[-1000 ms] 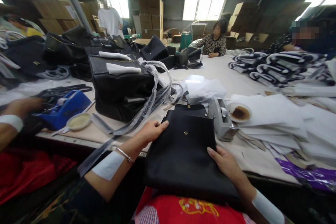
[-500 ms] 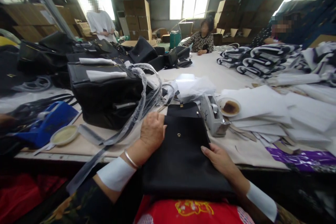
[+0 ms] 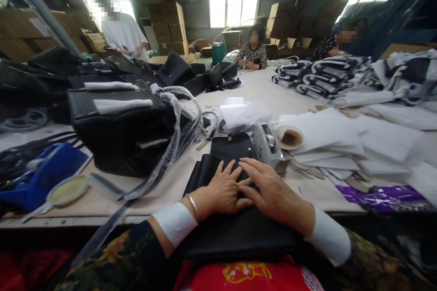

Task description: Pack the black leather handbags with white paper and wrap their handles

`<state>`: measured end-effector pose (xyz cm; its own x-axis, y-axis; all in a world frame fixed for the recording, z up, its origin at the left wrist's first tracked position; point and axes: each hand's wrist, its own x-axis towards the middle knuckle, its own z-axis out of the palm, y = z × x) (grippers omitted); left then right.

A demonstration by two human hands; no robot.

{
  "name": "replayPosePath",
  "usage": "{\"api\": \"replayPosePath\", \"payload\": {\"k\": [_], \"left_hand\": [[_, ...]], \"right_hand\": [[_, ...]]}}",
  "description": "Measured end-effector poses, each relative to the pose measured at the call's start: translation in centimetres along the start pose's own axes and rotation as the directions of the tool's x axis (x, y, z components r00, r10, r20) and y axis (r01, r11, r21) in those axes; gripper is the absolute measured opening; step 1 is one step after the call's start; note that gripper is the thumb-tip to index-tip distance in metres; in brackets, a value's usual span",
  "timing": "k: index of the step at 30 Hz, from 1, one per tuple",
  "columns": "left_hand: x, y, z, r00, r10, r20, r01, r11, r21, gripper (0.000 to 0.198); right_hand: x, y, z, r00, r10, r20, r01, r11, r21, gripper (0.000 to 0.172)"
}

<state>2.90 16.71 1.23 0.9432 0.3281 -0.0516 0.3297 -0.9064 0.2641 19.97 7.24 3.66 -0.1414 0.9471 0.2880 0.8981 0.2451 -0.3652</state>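
Note:
A flat black leather piece [image 3: 239,234] lies over the table's front edge and reaches the red apron. Its far end, a flap [image 3: 229,146] with a small gold clasp, rests on the table. My left hand [image 3: 227,188] lies palm down on the black leather, fingers spread. My right hand [image 3: 269,188] is also flat on it, fingers stretched out and its fingertips meeting the left hand's fingers. Neither hand grips anything. Just beyond my right hand stands a grey tape dispenser [image 3: 271,148].
Left of my hands stand a large black bag [image 3: 119,136] with plastic-wrapped handles, a blue dispenser [image 3: 51,173] and a lid with yellowish paste [image 3: 68,190]. White sheets [image 3: 324,134] and a dish of brown paste [image 3: 290,137] are on the right. People sit or stand across the table.
Both hands have moved from the sides of the black leather onto its middle and flattened there. The view has shifted slightly, and a person across the table has raised their hands.

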Motion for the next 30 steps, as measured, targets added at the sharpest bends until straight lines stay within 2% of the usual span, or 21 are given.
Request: {"api": "replayPosePath", "payload": {"k": [3, 5, 7, 10, 13, 16, 20, 22, 23, 25, 28, 30], "left_hand": [[0.1, 0.0, 0.1, 1.000, -0.026, -0.003, 0.026, 0.999, 0.041, 0.075], [0.2, 0.1, 0.2, 0.999, -0.039, -0.005, 0.040, 0.998, 0.056, 0.075], [0.2, 0.1, 0.3, 0.999, -0.039, 0.004, 0.039, 0.997, 0.068, 0.076], [0.6, -0.2, 0.4, 0.999, -0.040, 0.030, 0.037, 0.994, 0.099, 0.076], [1.2, -1.0, 0.8, 0.999, -0.039, 0.021, 0.036, 0.991, 0.131, 0.069], [1.6, -1.6, 1.2, 0.999, -0.045, 0.015, 0.042, 0.987, 0.152, 0.065], [1.7, -1.6, 1.0, 0.997, -0.061, 0.040, 0.055, 0.988, 0.145, 0.065], [1.5, -1.3, 0.5, 0.996, -0.068, 0.065, 0.059, 0.990, 0.128, 0.067], [1.3, -1.1, 0.2, 0.994, -0.070, 0.080, 0.061, 0.991, 0.116, 0.069], [1.1, -0.6, -0.4, 0.992, -0.077, 0.104, 0.068, 0.994, 0.090, 0.072], [0.8, -0.2, -1.1, 0.990, -0.081, 0.119, 0.076, 0.996, 0.046, 0.075], [0.6, 0.0, -1.3, 0.990, -0.079, 0.115, 0.078, 0.997, 0.020, 0.076]], "right_hand": [[1.2, 0.4, 2.0, 0.973, 0.070, 0.222, -0.062, 0.997, -0.044, 0.075], [1.2, 1.2, 3.2, 0.953, 0.140, 0.267, -0.133, 0.990, -0.046, 0.082], [0.7, 2.0, 3.5, 0.953, 0.166, 0.253, -0.171, 0.985, -0.004, 0.084], [-1.0, 3.3, 2.6, 0.976, 0.150, 0.158, -0.169, 0.978, 0.121, 0.072], [-3.7, 4.9, 1.1, 0.988, 0.144, -0.058, -0.126, 0.961, 0.246, 0.047], [-6.7, 7.1, -1.0, 0.943, 0.202, -0.264, -0.142, 0.963, 0.231, 0.028], [-8.3, 11.0, -4.9, 0.859, 0.306, -0.411, -0.264, 0.952, 0.157, 0.018], [-7.4, 12.5, -6.5, 0.824, 0.368, -0.431, -0.324, 0.930, 0.175, 0.016], [-6.4, 12.9, -7.1, 0.822, 0.374, -0.429, -0.322, 0.927, 0.191, 0.015], [-3.9, 12.7, -7.5, 0.854, 0.317, -0.412, -0.246, 0.945, 0.217, 0.014], [0.4, 9.4, -6.7, 0.920, 0.146, -0.364, -0.054, 0.967, 0.251, 0.015], [3.0, 6.2, -5.7, 0.934, 0.038, -0.355, 0.069, 0.957, 0.283, 0.017]]}}
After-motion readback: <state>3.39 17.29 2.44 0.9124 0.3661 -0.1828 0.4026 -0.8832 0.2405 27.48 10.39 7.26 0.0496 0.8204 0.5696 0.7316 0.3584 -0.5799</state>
